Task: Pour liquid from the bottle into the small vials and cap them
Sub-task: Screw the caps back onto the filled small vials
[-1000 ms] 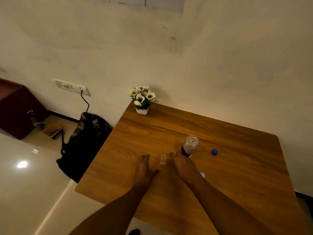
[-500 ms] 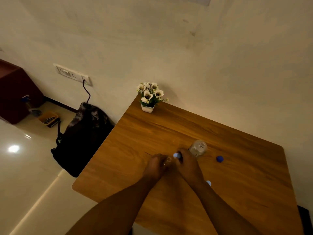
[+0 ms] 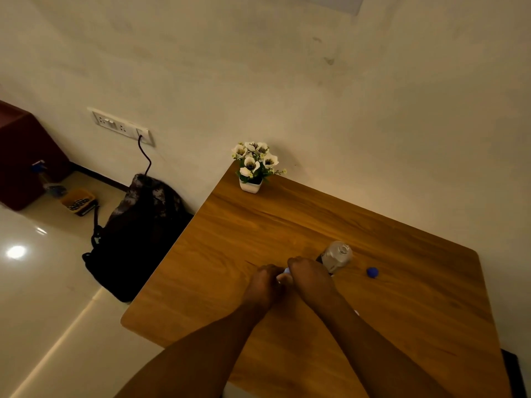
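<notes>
Vial pinched between left hand and right hand, both grips clenched on it; capping step, judged. Open bottle at 1 o'clock. Next: twist cap tight.

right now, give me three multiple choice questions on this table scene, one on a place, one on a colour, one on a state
1. Where is the flower pot?
A. far corner of the table
B. on the floor
C. beside the bottle

2. What colour is the loose cap?
A. red
B. blue
C. green

3. What state is the bottle in?
A. lying down
B. capped
C. upright, uncapped

Answers:
1 A, it stands at the corner by the wall.
2 B, it shows blue against the wood.
3 C, its open mouth faces up.
</notes>
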